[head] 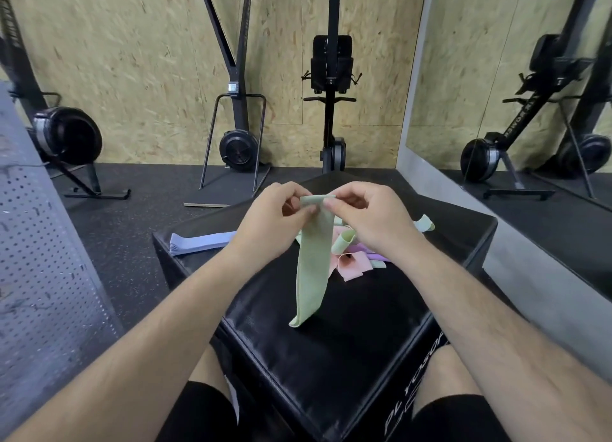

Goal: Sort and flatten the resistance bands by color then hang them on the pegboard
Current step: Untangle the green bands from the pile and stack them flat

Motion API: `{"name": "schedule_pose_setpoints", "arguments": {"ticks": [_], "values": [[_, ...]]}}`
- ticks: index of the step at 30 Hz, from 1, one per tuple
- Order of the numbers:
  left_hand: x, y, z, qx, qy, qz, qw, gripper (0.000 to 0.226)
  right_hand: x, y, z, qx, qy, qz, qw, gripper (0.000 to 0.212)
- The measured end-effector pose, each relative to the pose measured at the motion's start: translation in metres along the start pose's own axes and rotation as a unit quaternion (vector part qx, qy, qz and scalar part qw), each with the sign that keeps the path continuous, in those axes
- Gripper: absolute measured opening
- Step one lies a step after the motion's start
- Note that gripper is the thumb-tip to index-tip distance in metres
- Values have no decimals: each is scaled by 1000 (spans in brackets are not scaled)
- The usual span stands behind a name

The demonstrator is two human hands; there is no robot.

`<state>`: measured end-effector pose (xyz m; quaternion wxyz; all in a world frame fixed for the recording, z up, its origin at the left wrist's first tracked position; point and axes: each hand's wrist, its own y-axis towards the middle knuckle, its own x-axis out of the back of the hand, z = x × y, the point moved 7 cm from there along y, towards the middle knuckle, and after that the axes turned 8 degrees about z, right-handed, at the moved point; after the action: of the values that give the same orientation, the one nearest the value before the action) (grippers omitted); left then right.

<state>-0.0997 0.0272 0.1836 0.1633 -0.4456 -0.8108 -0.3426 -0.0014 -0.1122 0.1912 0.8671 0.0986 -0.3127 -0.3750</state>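
A pale green resistance band (313,266) hangs from both hands above the black plyo box (331,352), its lower end touching the box top. My left hand (275,214) pinches the band's top left corner. My right hand (367,214) pinches the top right corner. Behind the hands lies a jumbled pile of pink, purple and green bands (356,259). A flattened stack of blue-lavender bands (198,241) lies at the box's far left corner. The grey perforated pegboard (39,242) stands at the left edge of view.
Black exercise machines stand along the chipboard wall: one (66,136) at far left, one (238,143) in the middle, one (331,87) at centre right. A wall mirror (513,93) is at right. Dark rubber flooring (132,209) surrounds the box. My knees flank its near side.
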Motion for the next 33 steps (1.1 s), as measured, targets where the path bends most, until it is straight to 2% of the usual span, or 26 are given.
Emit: {"name": "schedule_pose_setpoints", "arguments": {"ticks": [2,4,6,9,11,14,17,19,21,23,25,27,30,33], "values": [[6,-1,-3,-19,28,-22,999,6,-2,0,-1,10,-12,1,1000,5],[8,0,0,-8,11,-24,1000,5,-2,-1,-1,19,-23,-17,999,4],[4,0,5,24,-74,-12,997,10,-1,-4,-1,27,-17,-39,999,4],[-8,-1,5,80,-239,13,968,14,-2,-9,7,54,-16,-62,997,3],[-13,-2,0,88,-292,26,952,24,-8,-11,10,68,-11,-41,997,7],[-11,-2,-5,67,-244,28,967,23,-20,-15,9,73,9,23,997,13],[-3,-3,-1,55,-174,-11,983,17,-14,-21,4,84,47,-22,995,16],[-2,-5,-2,45,-145,-13,988,17,-13,-20,-4,59,71,-47,995,24],[-5,-9,-6,29,-140,1,990,15,-27,-15,-17,10,96,20,995,30],[-7,-10,-5,21,-137,-5,990,15,-44,-13,-31,-34,96,107,989,26],[-5,-11,4,25,-122,-34,992,15,-53,-13,-43,-58,105,146,982,41],[-3,-12,19,46,-125,-65,989,15,-52,-13,-49,-85,134,162,974,44],[-5,-20,51,88,-160,-105,978,15,-52,-11,-62,-121,78,228,963,38],[-14,-34,91,126,-132,-130,975,15,-55,-6,-77,-137,-7,278,951,37]]}}
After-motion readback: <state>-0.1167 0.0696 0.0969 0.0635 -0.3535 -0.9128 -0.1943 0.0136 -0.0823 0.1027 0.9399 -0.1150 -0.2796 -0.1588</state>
